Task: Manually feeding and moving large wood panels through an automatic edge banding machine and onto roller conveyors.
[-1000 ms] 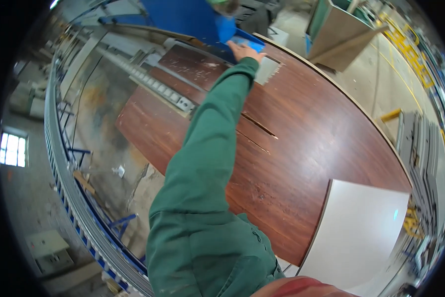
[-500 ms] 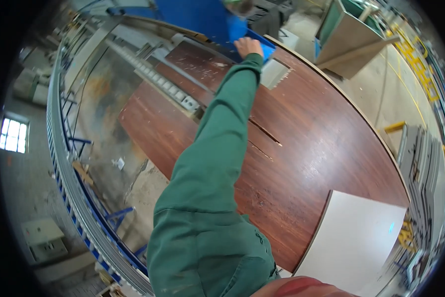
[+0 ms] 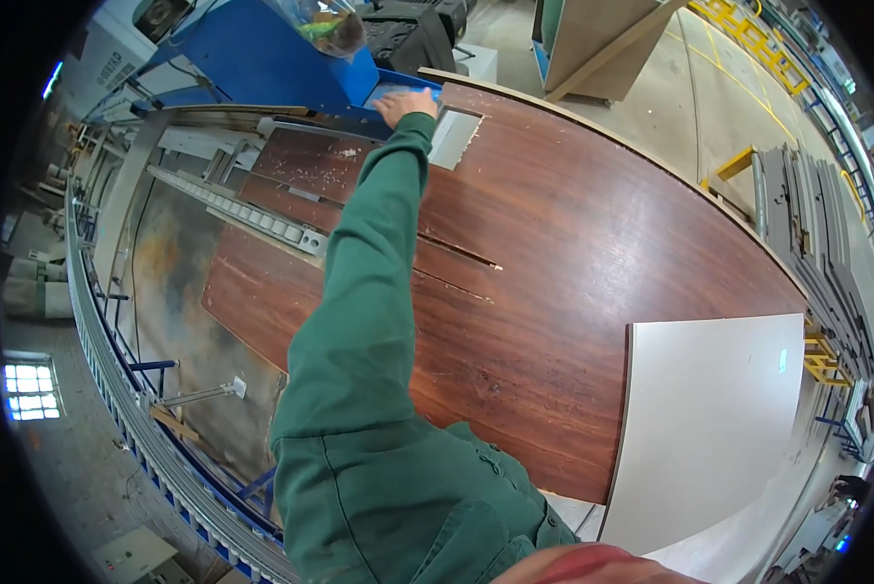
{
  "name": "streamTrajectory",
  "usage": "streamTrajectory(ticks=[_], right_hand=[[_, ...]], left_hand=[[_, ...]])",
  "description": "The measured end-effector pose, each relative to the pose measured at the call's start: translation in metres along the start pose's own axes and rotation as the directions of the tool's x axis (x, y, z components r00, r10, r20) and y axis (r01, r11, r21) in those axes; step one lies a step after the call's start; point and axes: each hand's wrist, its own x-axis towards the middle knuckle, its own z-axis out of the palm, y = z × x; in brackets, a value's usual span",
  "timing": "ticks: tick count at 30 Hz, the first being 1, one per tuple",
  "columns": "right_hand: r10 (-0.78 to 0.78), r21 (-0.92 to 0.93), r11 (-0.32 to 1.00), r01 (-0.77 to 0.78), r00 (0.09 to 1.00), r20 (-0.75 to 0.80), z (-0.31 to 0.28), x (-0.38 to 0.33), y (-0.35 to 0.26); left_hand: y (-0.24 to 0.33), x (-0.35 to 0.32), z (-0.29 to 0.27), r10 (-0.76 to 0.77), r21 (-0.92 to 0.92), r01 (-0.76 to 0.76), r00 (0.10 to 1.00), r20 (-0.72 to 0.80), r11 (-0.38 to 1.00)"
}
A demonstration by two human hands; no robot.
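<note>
My left arm, in a green sleeve, stretches far across a brown wood-grain board (image 3: pixel 554 243). My left hand (image 3: pixel 408 105) is at the shallow blue tray (image 3: pixel 425 82) on the side of a blue machine housing (image 3: pixel 252 58). Its fingers look apart and extended over the tray's edge, with no held thing visible. Close by the hand, a pale rectangular patch (image 3: pixel 454 138) with a ragged edge shows in the board. Two narrow slots with chipped edges run through the board beside my forearm. My right hand is out of view.
A white panel (image 3: pixel 710 419) lies over the board's right end. A perforated metal rail (image 3: pixel 247 212) runs along the left. A clear bag (image 3: pixel 330 27) rests on the blue housing. Stacked grey panels (image 3: pixel 815 209) stand at the right, and a wooden bin (image 3: pixel 607 49) stands behind.
The head view has turned, so the scene sits further left and lower. My left hand remains at the blue tray, and its fingers look more spread.
</note>
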Motion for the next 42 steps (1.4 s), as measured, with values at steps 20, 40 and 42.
streamTrajectory(ticks=[20, 40, 42], right_hand=[[-0.491, -0.444, 0.689, 0.573, 0.82, 0.295, -0.004, 0.032, 0.011], [-0.487, 0.499, 0.696, -0.516, 0.172, 0.856, 0.042, -0.158, -0.214], [-0.553, 0.539, 0.587, -0.604, 0.187, 0.812, 0.029, -0.13, -0.195]], left_hand=[[0.018, 0.005, 0.021, 0.582, 0.029, -0.664, 0.632, -0.511, 0.747], [0.081, -0.516, -0.312, 0.792, -0.827, 0.045, 0.32, -0.52, -0.56], [0.072, -0.593, -0.348, 0.861, -0.758, 0.41, 0.274, -0.429, -0.508]])
